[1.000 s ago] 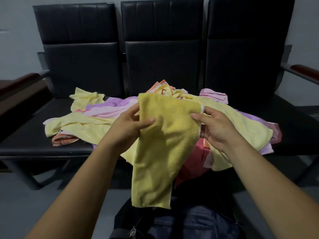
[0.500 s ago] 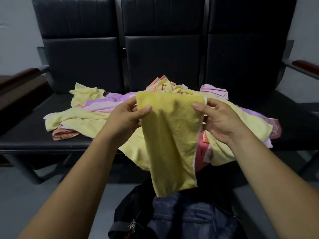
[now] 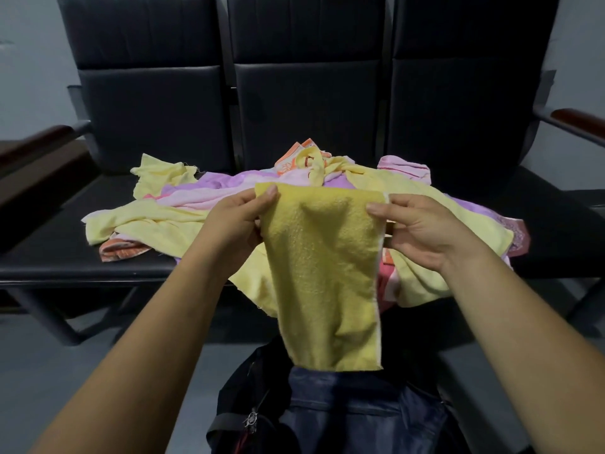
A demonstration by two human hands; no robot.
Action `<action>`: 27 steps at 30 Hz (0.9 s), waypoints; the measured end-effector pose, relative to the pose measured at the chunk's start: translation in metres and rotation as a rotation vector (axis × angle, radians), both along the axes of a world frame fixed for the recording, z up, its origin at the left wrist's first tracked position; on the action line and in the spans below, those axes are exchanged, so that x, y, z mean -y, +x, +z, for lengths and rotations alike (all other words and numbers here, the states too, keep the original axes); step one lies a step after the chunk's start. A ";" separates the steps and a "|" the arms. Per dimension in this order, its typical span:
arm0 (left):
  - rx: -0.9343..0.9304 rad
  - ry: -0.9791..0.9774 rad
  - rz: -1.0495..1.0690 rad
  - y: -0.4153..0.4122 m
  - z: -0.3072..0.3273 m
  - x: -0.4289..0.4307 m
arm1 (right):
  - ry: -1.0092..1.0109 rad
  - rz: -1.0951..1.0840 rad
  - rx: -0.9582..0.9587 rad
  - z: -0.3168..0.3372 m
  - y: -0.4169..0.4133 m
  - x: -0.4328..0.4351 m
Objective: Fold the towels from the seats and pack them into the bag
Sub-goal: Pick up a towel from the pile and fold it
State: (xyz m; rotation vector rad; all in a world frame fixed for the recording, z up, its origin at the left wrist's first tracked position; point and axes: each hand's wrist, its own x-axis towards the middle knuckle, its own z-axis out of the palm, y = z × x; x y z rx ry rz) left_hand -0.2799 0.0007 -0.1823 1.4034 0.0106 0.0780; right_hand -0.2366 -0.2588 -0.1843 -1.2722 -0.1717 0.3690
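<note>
Yellow terry cloth was pinched at its two top corners. The left corner was gripped by the left hand (image 3: pixel 234 221), thumb laid over the near face, and the right corner was gripped likewise by the right hand (image 3: pixel 425 232), so both grips were narrow and closed on fabric. Between them the yellow towel (image 3: pixel 327 273) was held up in the air, its top edge drawn fairly taut and the rest hanging as a long strip, apparently already doubled lengthwise. Its lower edge was seen over the dark bag (image 3: pixel 347 417), which was set on the floor (image 3: pixel 65 371) at the near edge of the view. Farther off, a loose pile of towels (image 3: pixel 157 221) in yellow, pink, lilac and orange was spread across the black seats (image 3: pixel 49 257), none of it seen to be folded. The step in hand was judged to be the folding of this one towel, with its packing not yet begun. The next move was judged to call for the hanging end to be brought up to the held edge and the corners matched before the small fold was lowered into the bag.
</note>
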 end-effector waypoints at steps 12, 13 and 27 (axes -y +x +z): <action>0.033 0.286 0.035 0.000 -0.008 -0.004 | 0.263 -0.061 -0.137 -0.003 0.002 0.001; 0.032 0.215 0.046 0.001 -0.006 -0.003 | 0.279 -0.038 -0.136 -0.002 0.003 0.003; 0.237 0.424 0.154 0.000 -0.005 -0.006 | 0.023 -0.312 0.159 -0.013 0.016 0.006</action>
